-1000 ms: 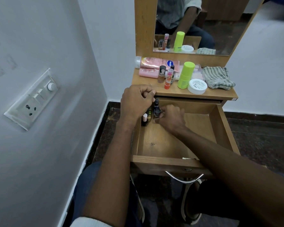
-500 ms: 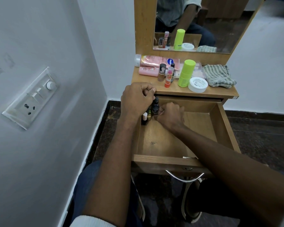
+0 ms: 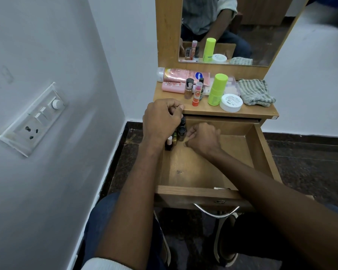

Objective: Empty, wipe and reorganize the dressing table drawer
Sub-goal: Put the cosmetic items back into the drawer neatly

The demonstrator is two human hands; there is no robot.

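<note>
Both hands [image 3: 183,129] crowd small bottles [image 3: 180,131] into drawer [image 3: 261,152] corner.

Both forearms are bare. A white rolled sleeve cuff [image 3: 103,265] shows at the near edge on the left arm. Dark blue jeans [image 3: 98,221] cover the legs, with light-soled shoes [image 3: 225,256] below.

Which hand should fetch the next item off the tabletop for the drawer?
Probably left: the left hand sits at the tabletop edge near the lip balm; the right hand is lower, inside the drawer, by the small bottles.
</note>
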